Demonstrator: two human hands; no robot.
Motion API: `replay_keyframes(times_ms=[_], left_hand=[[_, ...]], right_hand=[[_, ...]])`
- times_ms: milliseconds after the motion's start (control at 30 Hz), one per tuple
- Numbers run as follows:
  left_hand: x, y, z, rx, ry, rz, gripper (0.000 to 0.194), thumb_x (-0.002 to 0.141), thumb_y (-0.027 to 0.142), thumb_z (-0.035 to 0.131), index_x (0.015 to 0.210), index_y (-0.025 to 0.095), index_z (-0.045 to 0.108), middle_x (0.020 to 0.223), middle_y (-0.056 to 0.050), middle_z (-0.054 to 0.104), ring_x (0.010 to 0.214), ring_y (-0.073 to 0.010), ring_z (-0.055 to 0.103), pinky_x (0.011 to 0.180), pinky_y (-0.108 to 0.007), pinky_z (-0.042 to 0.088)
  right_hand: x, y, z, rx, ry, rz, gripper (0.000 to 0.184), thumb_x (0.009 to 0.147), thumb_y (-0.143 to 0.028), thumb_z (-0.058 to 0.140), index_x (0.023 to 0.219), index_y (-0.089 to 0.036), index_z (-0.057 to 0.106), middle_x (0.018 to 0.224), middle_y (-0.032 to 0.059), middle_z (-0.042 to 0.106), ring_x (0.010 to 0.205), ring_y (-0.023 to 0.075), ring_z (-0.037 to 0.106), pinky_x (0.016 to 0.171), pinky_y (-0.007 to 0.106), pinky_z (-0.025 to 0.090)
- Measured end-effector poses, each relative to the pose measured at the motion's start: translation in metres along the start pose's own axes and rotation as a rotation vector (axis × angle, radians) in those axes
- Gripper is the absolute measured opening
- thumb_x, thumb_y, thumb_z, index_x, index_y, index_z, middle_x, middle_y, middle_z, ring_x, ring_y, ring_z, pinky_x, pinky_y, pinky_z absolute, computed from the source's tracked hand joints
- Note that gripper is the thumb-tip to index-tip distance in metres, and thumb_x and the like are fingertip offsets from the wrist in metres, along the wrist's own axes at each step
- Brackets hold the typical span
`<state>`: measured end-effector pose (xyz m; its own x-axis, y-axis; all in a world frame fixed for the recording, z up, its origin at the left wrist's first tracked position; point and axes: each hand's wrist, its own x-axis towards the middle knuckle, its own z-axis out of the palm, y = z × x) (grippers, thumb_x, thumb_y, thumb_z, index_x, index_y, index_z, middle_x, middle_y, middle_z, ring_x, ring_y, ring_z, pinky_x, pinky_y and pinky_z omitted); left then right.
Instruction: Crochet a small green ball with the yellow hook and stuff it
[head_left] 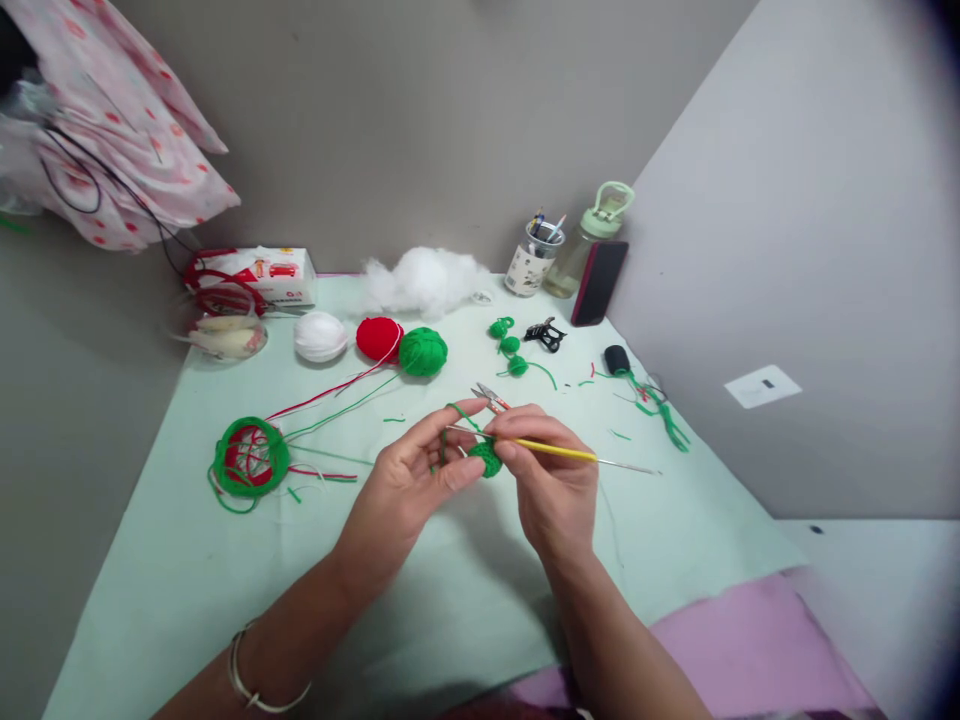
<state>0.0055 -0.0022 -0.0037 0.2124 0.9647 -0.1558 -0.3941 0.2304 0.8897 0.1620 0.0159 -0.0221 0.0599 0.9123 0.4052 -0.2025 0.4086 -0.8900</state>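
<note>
Between the thumb and fingers of my left hand (420, 465) is a small round green crochet piece (486, 459). A strand of green yarn (463, 415) runs over the raised left index finger. My right hand (551, 480) grips a crochet hook (559, 450) with a yellow handle, its metal tip pointing left at the top of the green piece. The exact spot where hook and stitches meet is too small to make out. Just behind the fingers lie small scissors (491, 397), partly hidden by my right hand.
White (320, 337), red (379, 340) and green yarn balls (423, 352) sit behind my left hand, a loose red-green yarn coil (251, 458) at left. White stuffing (427, 280), a pencil cup (534, 258), a bottle (581, 245) and a phone (600, 284) line the back. Small green crocheted balls (517, 366) lie beyond the scissors.
</note>
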Motion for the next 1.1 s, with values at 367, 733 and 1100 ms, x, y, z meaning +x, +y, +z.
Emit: replay_keyframes(times_ms=[367,733,1100], left_hand=[[-0.001,0.001,-0.010,-0.157,-0.076,-0.043,0.064,0.090,0.028,0.083,0.149,0.032,0.062,0.094,-0.001,0.070,0.092,-0.0170,0.065,0.092,-0.034,0.053],[0.003,-0.002,-0.018,-0.134,-0.011,-0.047,0.051,0.090,0.026,0.081,0.140,0.031,0.069,0.098,-0.001,0.066,0.096,-0.0166,0.062,0.087,-0.030,0.050],[0.002,-0.004,-0.020,-0.066,0.036,-0.050,0.038,0.092,0.032,0.079,0.130,0.035,0.075,0.095,0.001,0.064,0.087,-0.0135,0.057,0.085,-0.029,0.046]], right_hand=[[0.002,0.002,-0.001,0.016,-0.104,0.081,0.010,0.095,-0.025,0.078,0.100,-0.031,0.084,0.094,0.0014,0.080,0.087,0.0167,0.072,0.076,0.030,0.059],[0.002,0.006,0.000,0.080,-0.053,0.188,0.007,0.095,-0.032,0.078,0.097,-0.030,0.084,0.093,0.0007,0.081,0.075,0.0130,0.070,0.071,0.028,0.059],[0.002,0.002,0.004,0.141,-0.062,0.252,0.021,0.102,-0.041,0.068,0.097,-0.025,0.079,0.092,0.0023,0.079,0.069,0.0125,0.071,0.069,0.030,0.060]])
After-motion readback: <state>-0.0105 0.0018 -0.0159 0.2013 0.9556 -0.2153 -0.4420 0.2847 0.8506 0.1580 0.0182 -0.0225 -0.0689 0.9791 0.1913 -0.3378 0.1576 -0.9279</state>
